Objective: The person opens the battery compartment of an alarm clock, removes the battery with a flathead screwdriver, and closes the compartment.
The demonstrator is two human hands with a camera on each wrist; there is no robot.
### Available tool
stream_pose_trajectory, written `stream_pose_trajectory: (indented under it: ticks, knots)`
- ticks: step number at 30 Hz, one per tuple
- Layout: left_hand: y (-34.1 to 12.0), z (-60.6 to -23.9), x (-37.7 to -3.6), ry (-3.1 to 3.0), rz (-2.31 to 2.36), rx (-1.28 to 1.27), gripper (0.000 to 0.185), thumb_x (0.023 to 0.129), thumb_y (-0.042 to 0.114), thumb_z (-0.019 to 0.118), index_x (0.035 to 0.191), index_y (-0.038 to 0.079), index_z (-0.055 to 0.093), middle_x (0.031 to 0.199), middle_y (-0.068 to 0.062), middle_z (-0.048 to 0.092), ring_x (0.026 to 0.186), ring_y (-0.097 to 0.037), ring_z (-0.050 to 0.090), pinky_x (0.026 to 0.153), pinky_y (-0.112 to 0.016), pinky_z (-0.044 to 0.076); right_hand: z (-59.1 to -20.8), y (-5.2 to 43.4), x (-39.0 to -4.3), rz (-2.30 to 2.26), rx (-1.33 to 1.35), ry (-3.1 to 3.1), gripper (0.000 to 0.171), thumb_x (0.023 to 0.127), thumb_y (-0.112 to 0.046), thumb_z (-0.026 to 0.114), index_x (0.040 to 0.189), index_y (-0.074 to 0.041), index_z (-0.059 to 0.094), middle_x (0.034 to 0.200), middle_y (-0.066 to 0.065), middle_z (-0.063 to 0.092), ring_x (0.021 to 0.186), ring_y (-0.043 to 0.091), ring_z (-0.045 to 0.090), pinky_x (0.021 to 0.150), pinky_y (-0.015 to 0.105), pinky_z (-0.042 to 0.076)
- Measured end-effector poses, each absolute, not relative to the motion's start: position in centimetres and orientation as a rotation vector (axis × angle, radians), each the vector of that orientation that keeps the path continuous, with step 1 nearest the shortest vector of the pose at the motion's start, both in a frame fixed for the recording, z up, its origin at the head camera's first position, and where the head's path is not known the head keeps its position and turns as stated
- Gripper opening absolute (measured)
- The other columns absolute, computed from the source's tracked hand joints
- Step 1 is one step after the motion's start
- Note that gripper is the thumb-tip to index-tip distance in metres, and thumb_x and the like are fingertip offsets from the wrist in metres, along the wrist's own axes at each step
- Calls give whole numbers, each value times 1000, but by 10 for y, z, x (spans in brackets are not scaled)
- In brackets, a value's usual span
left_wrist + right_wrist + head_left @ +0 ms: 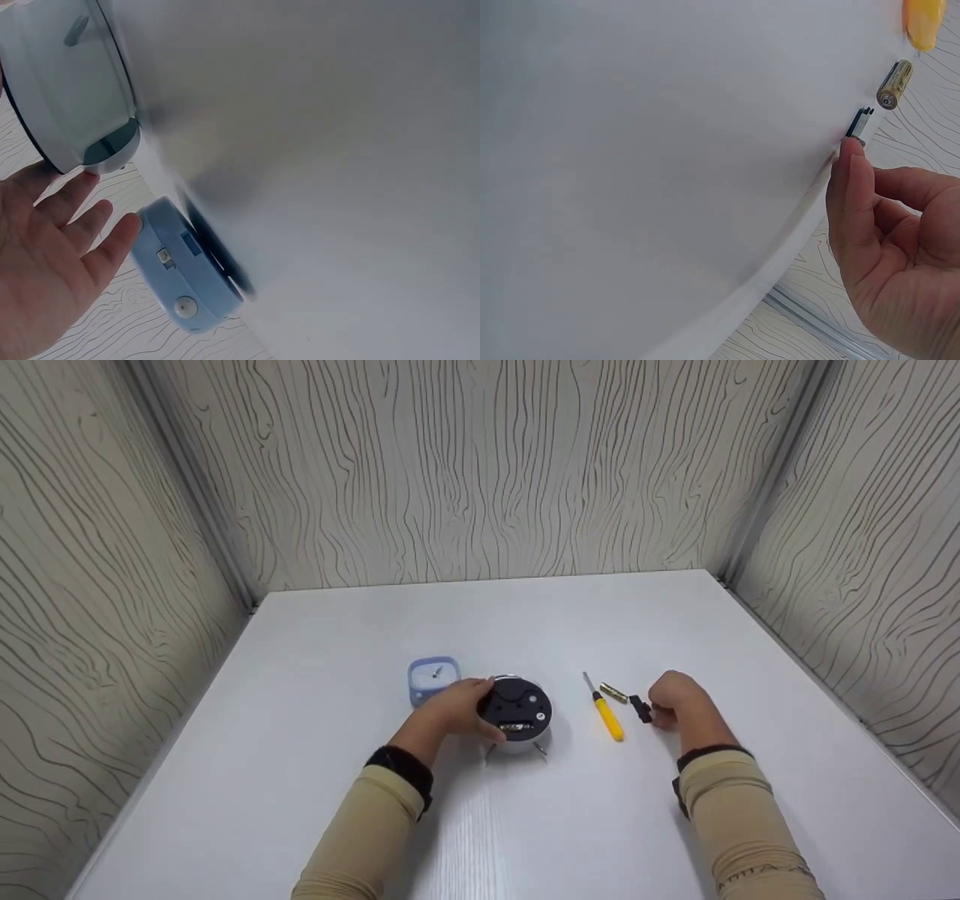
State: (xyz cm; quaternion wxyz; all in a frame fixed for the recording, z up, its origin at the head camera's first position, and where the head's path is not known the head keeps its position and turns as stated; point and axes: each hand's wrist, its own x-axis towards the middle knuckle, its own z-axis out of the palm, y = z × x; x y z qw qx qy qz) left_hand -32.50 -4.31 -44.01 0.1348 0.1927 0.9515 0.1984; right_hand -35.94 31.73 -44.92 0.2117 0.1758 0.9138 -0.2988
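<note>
My left hand [459,707] grips the left side of a round alarm clock [534,695], its thumb near the lower edge. The clock's black back faces up, with a battery [516,727] in its open compartment. In the left wrist view the little finger is beside a light-blue clock [184,262]. At the right, my right hand [679,701] has its fingertips on one end of a small black battery cover [640,708]. The right wrist view shows the fingers bent and pinching at that cover [860,125], partly hiding it.
A loose gold battery [613,692] lies just left of the cover. Beside it is a screwdriver with a yellow handle [608,720]. All rest on a white table [330,660] with wood-patterned panels [480,472] around it.
</note>
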Motion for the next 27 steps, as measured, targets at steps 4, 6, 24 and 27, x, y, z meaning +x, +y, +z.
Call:
stream_pose_trajectory:
  ticks: [4,6,24,27]
  knots:
    - [-44,-443,-326,2755,565,562,104,63,54,75,146,19,23,148,-5,29,135,-23,25,109,-38,22,-449,317,-359,-854,475,2554,20,88,-3,42,88,8,59,57,6,55,45,11,55,46,20,49]
    - [-46,-444,-326,2755,570,581,105,63,55,75,146,18,22,148,-5,28,135,-23,25,110,-38,22,-448,316,-359,-861,478,2552,20,88,-2,42,88,8,58,57,7,55,45,12,56,47,21,49]
    - [-58,-451,-327,2735,590,622,106,63,51,76,147,22,18,150,1,23,140,-22,9,112,-40,14,-435,297,-364,-747,461,2626,22,90,-6,46,102,10,54,74,15,55,53,16,59,58,25,53]
    - [-58,-452,-328,2725,604,622,105,63,51,76,147,23,18,150,1,23,140,-22,8,112,-40,13,-436,296,-365,-747,464,2625,21,90,-6,46,102,10,54,74,15,55,54,17,59,57,25,53]
